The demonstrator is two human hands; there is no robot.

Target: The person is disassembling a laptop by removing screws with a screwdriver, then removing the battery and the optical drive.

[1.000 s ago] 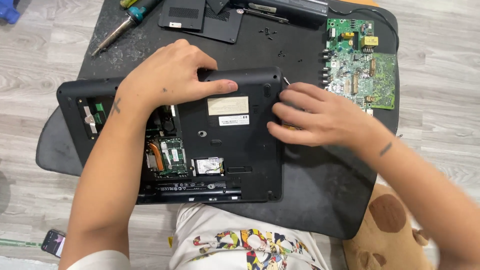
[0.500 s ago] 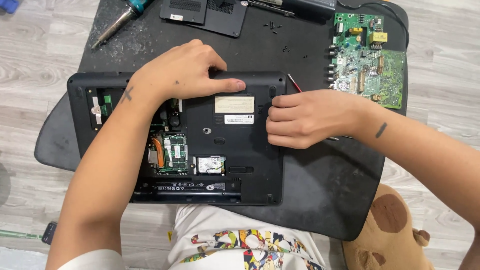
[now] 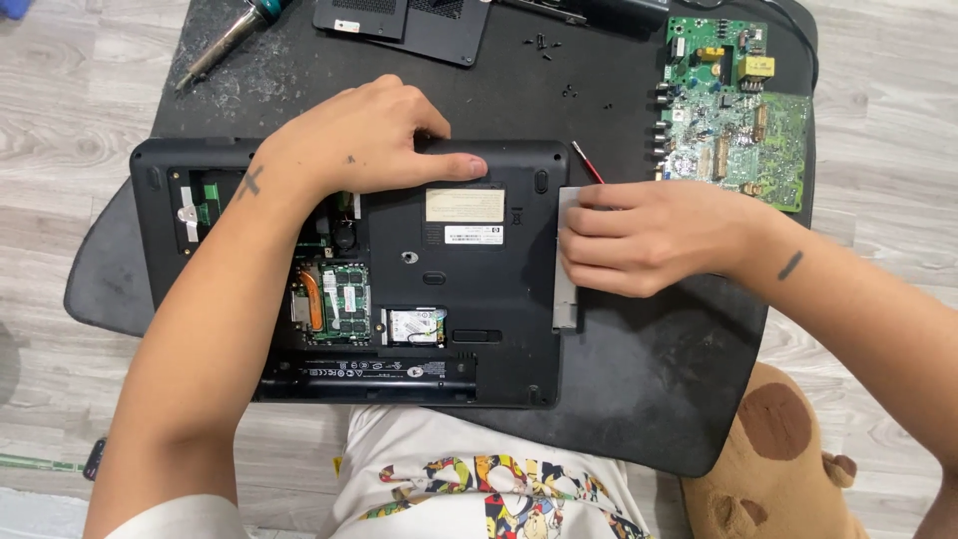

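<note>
Head view, one entry: black laptop (image 3: 439,289), upside down on a dark desk (image 3: 649,379), taken as the landmark for all places below.

- Left hand (image 3: 369,140): lies flat on the laptop's far edge, fingers spread, thumb stretched along the rim; presses down, nothing enclosed in its grip.
- Right hand (image 3: 649,238): at the laptop's right side, grip closed on a grey drive tray (image 3: 566,289) that stands partly out of the side slot. A thin red-handled tool (image 3: 587,162) shows just beyond this hand; whether the hand holds it cannot be told.
- Done, by judgement: the bottom access cover (image 3: 404,20) is off and lies beyond the far edge; memory and wireless card (image 3: 414,324) bays are open; loose screws (image 3: 544,45) lie beyond the far edge.
- Left: the tray is not yet free of the slot; the main bottom shell is in place.
- Also: green circuit board (image 3: 733,110) beyond the right far corner; soldering iron (image 3: 230,40) beyond the left far corner.
</note>
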